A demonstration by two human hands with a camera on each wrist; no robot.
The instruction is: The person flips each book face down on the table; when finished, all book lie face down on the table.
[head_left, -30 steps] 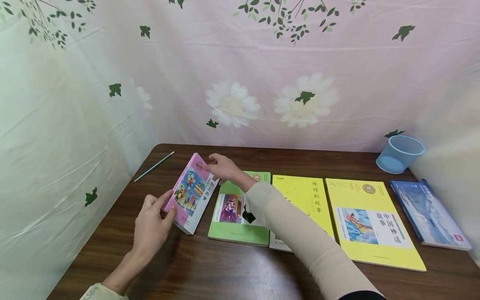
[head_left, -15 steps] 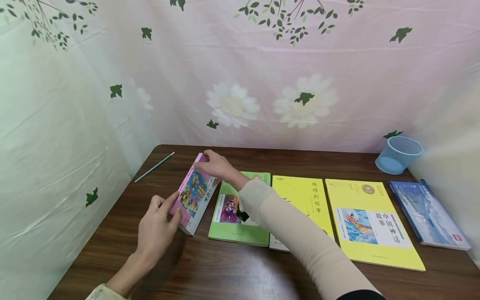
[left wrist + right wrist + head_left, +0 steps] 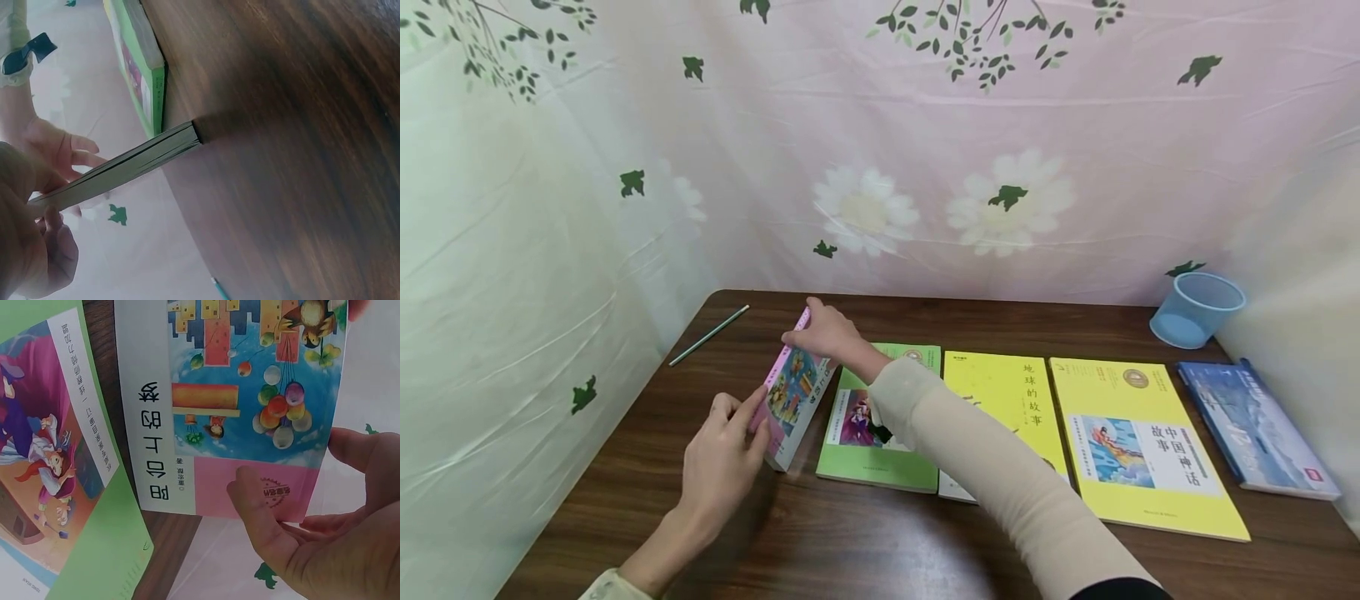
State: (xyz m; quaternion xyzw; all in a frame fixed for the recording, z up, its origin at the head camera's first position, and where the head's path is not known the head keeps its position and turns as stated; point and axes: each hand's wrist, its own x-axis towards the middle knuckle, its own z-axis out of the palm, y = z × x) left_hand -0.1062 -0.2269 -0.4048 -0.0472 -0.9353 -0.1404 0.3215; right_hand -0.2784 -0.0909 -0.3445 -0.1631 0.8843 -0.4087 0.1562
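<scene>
A pink-and-white paperback book (image 3: 792, 398) with a city-and-balloons picture stands tilted on edge at the table's left, its pink spine uppermost. My left hand (image 3: 724, 462) pinches it at the near end by the spine. At the far end my right hand (image 3: 833, 335) grips it; in the right wrist view the book's cover (image 3: 144, 425) fills the middle and one digit lies across its pink band. The left wrist view shows the book's page edges (image 3: 134, 167), with a lower corner at the tabletop. A green book (image 3: 880, 477) lies flat just right of it.
Two yellow books (image 3: 1003, 379) (image 3: 1172, 517) and a blue book (image 3: 1262, 433) lie flat in a row to the right, partly behind my right sleeve. A light blue cup (image 3: 1197, 312) stands at the back right. A thin pencil (image 3: 709, 335) lies at the back left.
The pink book has tipped up more steeply, so less of its cover shows. My right hand has shifted left along its top end, and my left hand has moved slightly right.
</scene>
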